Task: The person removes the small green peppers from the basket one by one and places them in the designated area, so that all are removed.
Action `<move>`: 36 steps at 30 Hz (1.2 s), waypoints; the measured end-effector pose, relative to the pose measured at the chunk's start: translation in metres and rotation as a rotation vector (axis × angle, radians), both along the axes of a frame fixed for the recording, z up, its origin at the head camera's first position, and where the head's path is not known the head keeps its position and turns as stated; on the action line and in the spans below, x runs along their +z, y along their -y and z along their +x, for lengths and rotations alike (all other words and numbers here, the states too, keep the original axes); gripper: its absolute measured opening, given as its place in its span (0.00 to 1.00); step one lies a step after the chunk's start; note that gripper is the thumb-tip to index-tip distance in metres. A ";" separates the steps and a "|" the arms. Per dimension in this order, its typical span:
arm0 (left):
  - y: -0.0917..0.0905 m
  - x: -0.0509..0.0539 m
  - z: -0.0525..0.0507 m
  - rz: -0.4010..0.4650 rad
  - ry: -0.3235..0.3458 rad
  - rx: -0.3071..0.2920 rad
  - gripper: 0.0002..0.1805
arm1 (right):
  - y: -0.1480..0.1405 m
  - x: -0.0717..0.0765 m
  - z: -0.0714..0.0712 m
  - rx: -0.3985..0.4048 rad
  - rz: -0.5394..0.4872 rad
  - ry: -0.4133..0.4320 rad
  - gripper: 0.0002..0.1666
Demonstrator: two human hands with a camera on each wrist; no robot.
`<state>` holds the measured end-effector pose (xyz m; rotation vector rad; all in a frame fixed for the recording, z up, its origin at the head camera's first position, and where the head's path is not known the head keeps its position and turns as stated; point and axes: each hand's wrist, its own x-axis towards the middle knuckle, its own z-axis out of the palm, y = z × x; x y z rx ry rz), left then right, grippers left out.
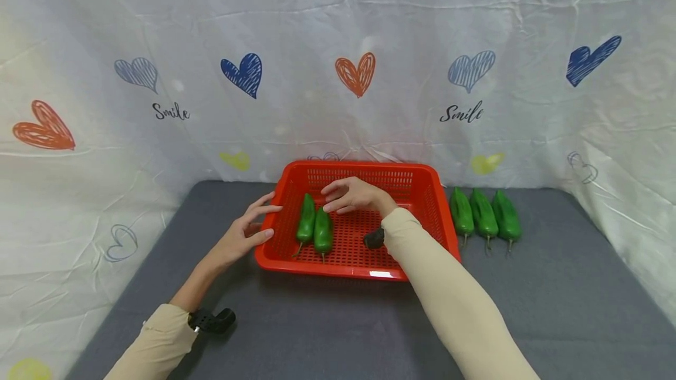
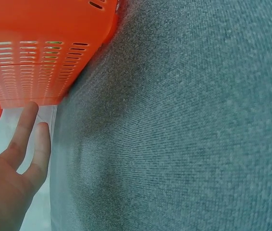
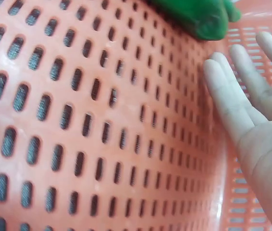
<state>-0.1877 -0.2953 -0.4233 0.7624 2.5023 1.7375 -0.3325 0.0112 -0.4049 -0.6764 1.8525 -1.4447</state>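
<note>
My left hand [image 1: 242, 236] sits loosely spread at the basket [image 1: 327, 269], my right hand [image 1: 359, 195], relaxed and empty, hovers by two peppers [image 1: 323, 233]!

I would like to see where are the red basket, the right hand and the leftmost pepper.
Red basket [image 1: 338, 270]: head view, on its near rim.
Right hand [image 1: 360, 194]: head view, middle of the hand.
Leftmost pepper [image 1: 306, 223]: head view, middle of its body.
</note>
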 end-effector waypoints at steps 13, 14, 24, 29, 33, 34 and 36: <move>0.000 0.002 0.001 -0.004 -0.012 -0.003 0.26 | 0.012 -0.004 0.006 0.022 0.060 -0.032 0.32; 0.000 0.003 0.001 -0.003 -0.011 -0.002 0.26 | 0.013 -0.005 0.006 0.021 0.060 -0.031 0.32; -0.001 0.002 0.001 -0.003 -0.006 -0.002 0.26 | 0.012 -0.009 0.003 -0.002 0.043 -0.032 0.31; -0.001 0.003 0.001 -0.002 -0.012 -0.007 0.26 | 0.011 -0.008 0.003 -0.013 0.026 -0.029 0.30; -0.001 0.002 0.001 -0.005 -0.013 -0.007 0.26 | 0.010 -0.007 0.004 -0.035 -0.010 0.028 0.28; 0.000 0.002 0.001 -0.006 -0.015 -0.006 0.26 | 0.010 -0.007 0.004 -0.040 -0.016 0.045 0.28; 0.000 0.001 0.000 -0.010 -0.019 -0.004 0.26 | 0.010 -0.007 0.004 -0.048 -0.029 0.079 0.27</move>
